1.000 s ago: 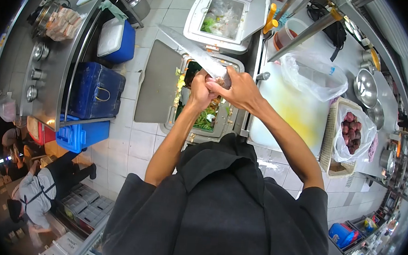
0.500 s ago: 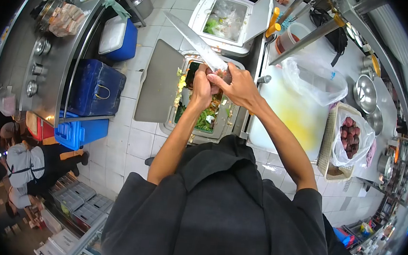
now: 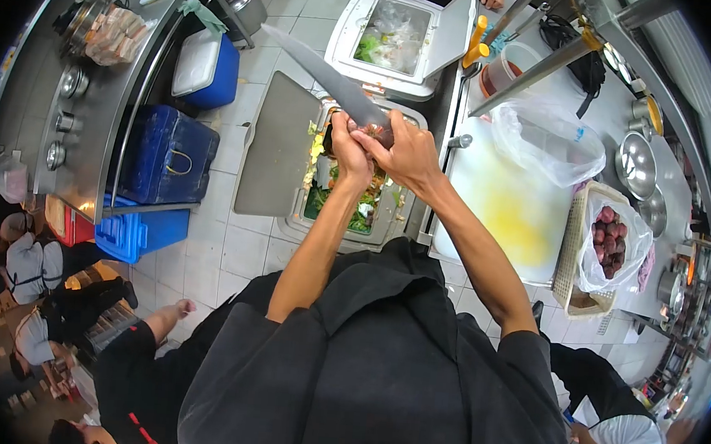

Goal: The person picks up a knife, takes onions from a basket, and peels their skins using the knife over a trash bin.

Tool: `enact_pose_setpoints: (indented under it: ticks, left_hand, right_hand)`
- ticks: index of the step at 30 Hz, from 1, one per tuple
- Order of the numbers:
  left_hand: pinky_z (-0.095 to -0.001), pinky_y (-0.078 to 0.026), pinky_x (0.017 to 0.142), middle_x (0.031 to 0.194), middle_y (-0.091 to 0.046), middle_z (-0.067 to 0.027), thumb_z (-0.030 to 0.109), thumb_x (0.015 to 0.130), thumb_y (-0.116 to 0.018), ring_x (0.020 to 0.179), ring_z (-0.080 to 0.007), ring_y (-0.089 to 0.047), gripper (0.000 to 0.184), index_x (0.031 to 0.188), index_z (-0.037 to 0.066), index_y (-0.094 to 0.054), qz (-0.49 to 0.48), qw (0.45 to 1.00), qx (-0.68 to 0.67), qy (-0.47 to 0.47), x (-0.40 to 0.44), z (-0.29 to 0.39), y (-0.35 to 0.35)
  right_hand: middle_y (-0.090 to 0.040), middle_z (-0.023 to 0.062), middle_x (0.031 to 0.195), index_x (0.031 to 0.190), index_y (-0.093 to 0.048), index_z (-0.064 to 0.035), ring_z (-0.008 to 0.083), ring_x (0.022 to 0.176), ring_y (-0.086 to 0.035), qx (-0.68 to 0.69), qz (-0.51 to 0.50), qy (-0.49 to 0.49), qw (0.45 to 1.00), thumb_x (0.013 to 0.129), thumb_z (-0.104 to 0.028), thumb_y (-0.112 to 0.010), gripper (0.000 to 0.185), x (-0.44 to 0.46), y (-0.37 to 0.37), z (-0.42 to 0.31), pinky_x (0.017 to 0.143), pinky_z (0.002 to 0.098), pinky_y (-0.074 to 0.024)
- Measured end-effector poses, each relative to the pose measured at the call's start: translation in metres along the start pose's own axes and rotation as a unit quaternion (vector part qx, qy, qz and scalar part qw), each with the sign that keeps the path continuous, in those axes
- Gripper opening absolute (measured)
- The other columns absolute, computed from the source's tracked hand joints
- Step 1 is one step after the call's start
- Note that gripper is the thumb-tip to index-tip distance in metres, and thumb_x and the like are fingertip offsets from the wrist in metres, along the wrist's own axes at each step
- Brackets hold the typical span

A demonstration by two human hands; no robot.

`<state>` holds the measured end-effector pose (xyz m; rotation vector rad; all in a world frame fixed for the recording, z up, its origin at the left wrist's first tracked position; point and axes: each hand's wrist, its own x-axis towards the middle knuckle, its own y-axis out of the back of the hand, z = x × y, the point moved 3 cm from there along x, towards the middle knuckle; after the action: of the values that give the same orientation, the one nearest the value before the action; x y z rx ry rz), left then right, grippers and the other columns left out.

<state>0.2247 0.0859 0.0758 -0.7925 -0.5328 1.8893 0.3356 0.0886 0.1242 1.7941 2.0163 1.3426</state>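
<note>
Both hands meet over an open waste bin (image 3: 299, 218) of vegetable scraps. A large knife (image 3: 333, 78) points up and left from them, its broad blade bare and its handle hidden in my right hand (image 3: 408, 153). Between the hands shows part of a reddish-brown round thing, which looks like a red onion (image 3: 377, 133). My left hand (image 3: 351, 151) is closed around its near side, fingers curled. My right thumb presses against the same piece near the blade's base. The bin's grey lid (image 3: 276, 149) hangs open on the left.
A cutting board (image 3: 495, 200) with yellow stains lies at right, beside a basket (image 3: 573, 264) with bagged red onions (image 3: 609, 242). Another open bin (image 3: 345, 33) stands ahead. A metal shelf post (image 3: 534, 73) crosses the right counter. People pass behind me at both sides.
The knife and both hands have shifted slightly left, and the blade has turned, now showing darker. One person has come in close behind at left; another at right shows more.
</note>
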Motion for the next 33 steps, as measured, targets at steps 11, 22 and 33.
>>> enact_pose_setpoints:
  ticks: [11,22,33]
  left_hand:
    - [-0.0255,-0.052,0.057,0.084,-0.062,0.0006,0.048,0.101,-0.039,0.064,-0.0107,-0.059,0.041,0.112,0.012,-0.055,-0.122,0.984,-0.096,0.090,0.000,-0.021,0.009]
    - [-0.0287,-0.055,0.063,0.086,-0.059,-0.0004,0.043,0.101,-0.047,0.071,-0.0107,-0.060,0.031,0.115,0.016,-0.052,-0.067,0.985,-0.088,0.130,-0.021,-0.010,0.004]
    - [-0.0417,-0.051,0.074,0.103,-0.061,-0.0063,0.058,0.101,-0.035,0.084,-0.0194,-0.050,0.055,0.111,0.010,-0.059,-0.174,0.957,-0.166,0.162,-0.008,0.016,0.007]
  right_hand:
    - [-0.063,0.0182,0.063,0.077,-0.047,-0.0025,0.0363,0.048,-0.060,0.008,-0.041,0.028,0.999,0.083,-0.057,-0.070,0.059,-0.009,0.004,0.001,0.044,0.0411,-0.0469]
    - [-0.063,0.0191,0.064,0.087,-0.053,0.0025,0.0360,0.052,-0.063,0.048,-0.095,0.007,0.994,0.085,-0.058,-0.066,0.062,-0.014,0.018,-0.011,0.048,0.0416,-0.0493]
    - [-0.064,0.0155,0.062,0.087,-0.060,-0.0024,0.0320,0.058,-0.067,0.142,-0.073,-0.166,0.973,0.086,-0.052,-0.070,0.050,-0.030,0.035,-0.010,0.056,0.0378,-0.0514]
